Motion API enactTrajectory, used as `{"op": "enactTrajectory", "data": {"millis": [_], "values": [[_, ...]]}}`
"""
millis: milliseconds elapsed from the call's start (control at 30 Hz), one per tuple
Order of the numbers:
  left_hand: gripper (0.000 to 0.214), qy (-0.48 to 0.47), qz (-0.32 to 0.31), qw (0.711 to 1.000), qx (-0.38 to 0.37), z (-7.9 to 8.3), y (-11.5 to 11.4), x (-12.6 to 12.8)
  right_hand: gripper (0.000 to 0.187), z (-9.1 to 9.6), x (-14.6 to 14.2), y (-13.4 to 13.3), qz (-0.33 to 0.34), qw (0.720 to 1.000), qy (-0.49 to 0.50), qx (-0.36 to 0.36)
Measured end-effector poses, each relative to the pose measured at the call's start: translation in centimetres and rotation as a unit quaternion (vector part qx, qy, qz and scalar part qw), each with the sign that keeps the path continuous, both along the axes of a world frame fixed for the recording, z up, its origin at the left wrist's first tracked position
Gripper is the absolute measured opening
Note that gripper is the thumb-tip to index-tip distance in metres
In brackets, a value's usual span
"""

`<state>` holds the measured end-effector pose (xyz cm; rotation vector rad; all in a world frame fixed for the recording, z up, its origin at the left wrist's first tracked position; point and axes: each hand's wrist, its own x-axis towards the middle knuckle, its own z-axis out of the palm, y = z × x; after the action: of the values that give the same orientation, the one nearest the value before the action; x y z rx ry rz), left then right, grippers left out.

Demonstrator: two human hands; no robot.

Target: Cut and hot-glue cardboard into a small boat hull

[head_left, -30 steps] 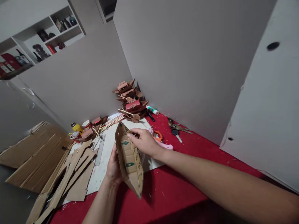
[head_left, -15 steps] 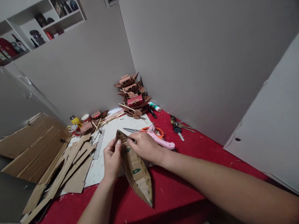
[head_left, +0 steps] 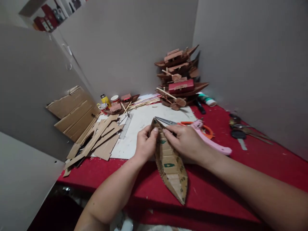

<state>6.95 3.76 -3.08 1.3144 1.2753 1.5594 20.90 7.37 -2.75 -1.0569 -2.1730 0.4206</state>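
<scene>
A cardboard boat hull [head_left: 169, 160] with green printed marks inside lies between my hands, its far tip pointing away and its near tip toward the table edge. My left hand [head_left: 146, 141] grips the left wall near the far tip, thumb inside. On the opposite wall, my right hand [head_left: 181, 139] is closed with thumb and fingers at the rim. Whether it pinches anything besides the cardboard is hidden. Just beyond the hull lie orange-handled scissors [head_left: 208, 131] and a pink-handled tool [head_left: 216, 146], both partly covered by my right hand.
Stacked brown model boats [head_left: 180, 86] stand at the back by the wall. Cardboard strips [head_left: 101, 138] and a ruler [head_left: 126, 126] lie left on a white board [head_left: 141, 123]. Mugs [head_left: 115, 99] stand behind. Keys [head_left: 240, 138] lie at the right on the red cloth [head_left: 216, 179].
The camera view has swung left, so the table and boats appear farther right. Both hands keep their hold on the hull near its far tip, with little change in grip.
</scene>
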Motion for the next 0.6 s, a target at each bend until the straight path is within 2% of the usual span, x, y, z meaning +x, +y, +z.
{"op": "enactTrajectory", "data": {"millis": [133,267,400,600], "values": [[0.029,-0.009,-0.005,1.0,-0.017,-0.7,0.3,-0.2,0.031,-0.4,0.0,0.1,-0.004,0.999,-0.038,-0.02],[0.032,-0.021,-0.018,0.999,-0.032,-0.8,0.3,-0.5,0.031,0.1,0.0,-0.3,0.001,0.998,-0.042,-0.042],[0.031,-0.039,-0.029,0.998,-0.042,-0.8,0.4,-0.9,0.028,0.5,-0.3,-0.5,-0.002,0.998,-0.058,-0.035],[0.029,-0.062,-0.04,0.996,-0.049,-1.3,0.9,-1.0,0.027,0.0,-0.5,0.0,-0.012,0.998,-0.053,-0.032]]}}
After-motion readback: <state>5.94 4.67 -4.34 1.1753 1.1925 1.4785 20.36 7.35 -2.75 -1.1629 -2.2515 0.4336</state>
